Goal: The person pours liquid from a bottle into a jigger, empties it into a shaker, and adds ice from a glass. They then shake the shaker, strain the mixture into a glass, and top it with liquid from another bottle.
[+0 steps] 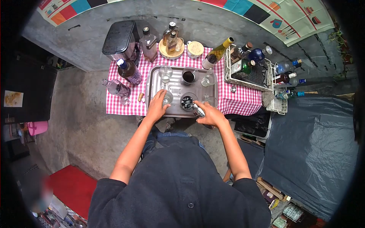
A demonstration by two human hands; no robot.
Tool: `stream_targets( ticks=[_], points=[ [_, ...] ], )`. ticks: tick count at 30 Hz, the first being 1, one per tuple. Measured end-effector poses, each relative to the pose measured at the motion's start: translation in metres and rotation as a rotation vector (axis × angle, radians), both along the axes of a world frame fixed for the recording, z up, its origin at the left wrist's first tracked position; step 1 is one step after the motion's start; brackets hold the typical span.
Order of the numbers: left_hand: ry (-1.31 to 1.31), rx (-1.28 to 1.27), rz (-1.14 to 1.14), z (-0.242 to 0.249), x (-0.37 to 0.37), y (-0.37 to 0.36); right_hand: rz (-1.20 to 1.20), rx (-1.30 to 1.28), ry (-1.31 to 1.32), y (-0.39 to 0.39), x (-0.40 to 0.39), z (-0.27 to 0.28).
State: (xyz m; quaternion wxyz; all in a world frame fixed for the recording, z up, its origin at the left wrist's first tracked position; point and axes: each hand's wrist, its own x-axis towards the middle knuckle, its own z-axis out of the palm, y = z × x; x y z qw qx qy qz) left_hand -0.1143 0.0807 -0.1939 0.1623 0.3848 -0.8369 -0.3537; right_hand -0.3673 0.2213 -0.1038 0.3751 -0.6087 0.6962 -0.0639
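My left hand [156, 107] is curled around the left side of a clear glass [167, 98] on the metal tray [150, 81]. My right hand [211, 115] grips a small shiny clear or silvery vessel [198, 111], whose exact kind I cannot make out. It tilts at the near edge of a glass with dark and whitish pieces [187, 101]. Behind that glass stands another with dark liquid [189, 77]. Two more clear glasses, a left one [165, 74] and a right one [207, 79], are on the tray. Part of another glass [211, 100] shows beyond my right hand.
Bottles line the checkered cloth's left side, including a blue-capped bottle [129, 71]. A tall yellow-green bottle [218, 53] stands behind the tray. A wire basket [249, 72] of bottles is on the right. A cork [141, 96] lies left of the tray.
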Motion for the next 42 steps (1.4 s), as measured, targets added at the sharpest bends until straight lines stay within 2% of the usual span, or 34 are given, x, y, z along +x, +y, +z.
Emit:
stream_targets(
  ticks=[20, 42],
  points=[
    [0.003, 0.012, 0.001, 0.001, 0.0, 0.0, -0.012, 0.002, -0.016, 0.01, -0.001, -0.023],
    [0.021, 0.016, 0.0, 0.002, 0.0, 0.0, -0.003, -0.003, -0.019, 0.01, -0.003, -0.023]
  ],
)
